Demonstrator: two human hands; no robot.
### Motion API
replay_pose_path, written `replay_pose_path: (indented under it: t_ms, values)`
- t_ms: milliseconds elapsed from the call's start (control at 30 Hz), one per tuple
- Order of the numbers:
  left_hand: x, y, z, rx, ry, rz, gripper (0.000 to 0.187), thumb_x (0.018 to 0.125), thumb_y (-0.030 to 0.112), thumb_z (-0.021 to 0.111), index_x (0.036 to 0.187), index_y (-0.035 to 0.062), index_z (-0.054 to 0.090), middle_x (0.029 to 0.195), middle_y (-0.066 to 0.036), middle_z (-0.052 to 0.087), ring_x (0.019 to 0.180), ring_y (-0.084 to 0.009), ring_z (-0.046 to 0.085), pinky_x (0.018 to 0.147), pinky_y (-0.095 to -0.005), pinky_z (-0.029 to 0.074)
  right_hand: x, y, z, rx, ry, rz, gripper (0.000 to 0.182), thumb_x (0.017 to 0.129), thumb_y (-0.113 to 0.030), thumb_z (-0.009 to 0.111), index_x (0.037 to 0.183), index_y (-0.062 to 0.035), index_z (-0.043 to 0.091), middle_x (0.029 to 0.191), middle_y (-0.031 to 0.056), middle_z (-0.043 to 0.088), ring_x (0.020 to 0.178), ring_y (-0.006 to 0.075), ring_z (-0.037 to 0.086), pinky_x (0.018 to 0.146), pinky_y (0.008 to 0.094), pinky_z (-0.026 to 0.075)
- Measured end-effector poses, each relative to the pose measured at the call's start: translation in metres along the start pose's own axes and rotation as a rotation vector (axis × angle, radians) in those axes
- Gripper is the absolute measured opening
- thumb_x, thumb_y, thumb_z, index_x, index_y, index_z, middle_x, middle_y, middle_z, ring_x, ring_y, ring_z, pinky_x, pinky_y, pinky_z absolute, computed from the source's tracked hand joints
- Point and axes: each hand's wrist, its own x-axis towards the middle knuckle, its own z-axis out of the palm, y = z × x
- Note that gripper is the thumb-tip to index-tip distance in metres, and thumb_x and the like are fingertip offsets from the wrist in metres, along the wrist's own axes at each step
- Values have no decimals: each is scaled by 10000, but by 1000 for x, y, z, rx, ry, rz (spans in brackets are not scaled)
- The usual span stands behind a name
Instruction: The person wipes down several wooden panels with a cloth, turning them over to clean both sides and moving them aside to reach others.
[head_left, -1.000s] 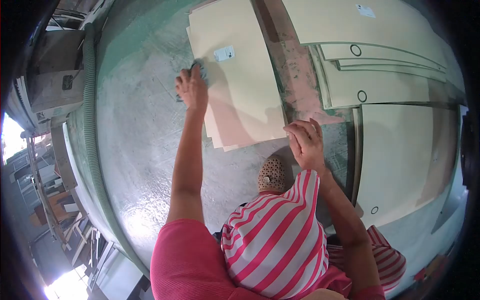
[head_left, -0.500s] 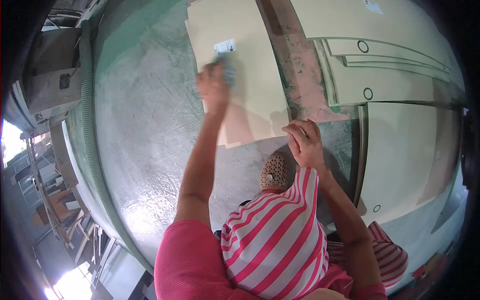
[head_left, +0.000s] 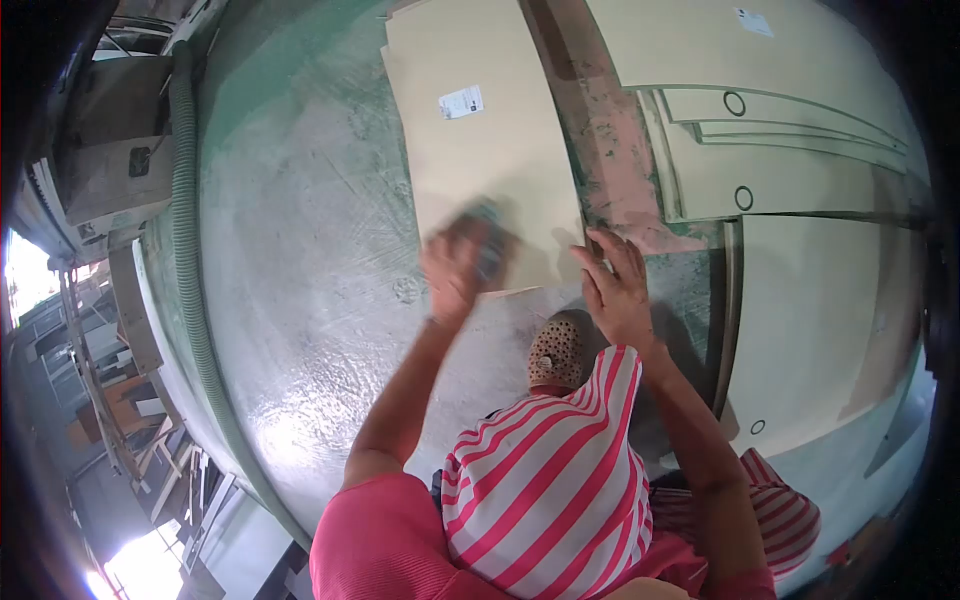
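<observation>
A large pale board [head_left: 490, 160] with a white label [head_left: 461, 102] lies on top of a stack of similar sheets. My left hand [head_left: 455, 268] is closed around a blue-grey rag [head_left: 487, 240], blurred by motion, over the board's near left part. At the near right corner, my right hand [head_left: 618, 290] has its fingers apart and holds nothing; its fingertips are right at the board's edge.
To the right lie more pale panels [head_left: 800, 320], some with dark rings on them. A ribbed hose [head_left: 187, 230] runs along the left beside a machine [head_left: 120, 150]. My perforated shoe [head_left: 557, 352] stands just below the stack.
My left hand has swept the rag from near the label down toward the board's near edge. My right hand stays at the corner, its fingers now more spread.
</observation>
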Motion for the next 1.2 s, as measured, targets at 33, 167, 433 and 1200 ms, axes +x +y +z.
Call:
replay_pose_path:
  t_ms: [33,167,433,1200]
  values:
    - [16,-18,-1,168,30,-141,453,769,89,621,1217,120,559,1161,-163,534,1041,-347,484,897,-457,373,-3,1,-2,-6,-6,-2,342,782,-48,606,1119,-106,604,1206,115,491,1137,326,475,951,484,380]
    - [92,-121,-4,301,364,-407,508,712,69,680,1201,113,550,1093,-137,539,1003,-334,486,874,-440,364,-12,0,11,-89,-75,15,410,793,-118,616,1200,-149,575,1363,111,413,1275,324,387,1048,533,268]
    - [291,-93,50,133,314,119,512,731,125,668,1220,217,548,1151,-114,524,1037,-337,492,891,-451,401,-34,-3,26,-115,-109,79,435,780,-171,658,1198,-247,560,1458,18,331,1366,296,275,1076,576,212]
    - [145,203,83,-1667,-748,-447,365,945,237,533,1237,22,490,1140,-78,550,1015,-158,555,858,-247,445,-18,72,-94,123,344,353,716,572,4,772,1220,-184,532,1328,178,392,1171,383,449,951,438,433]
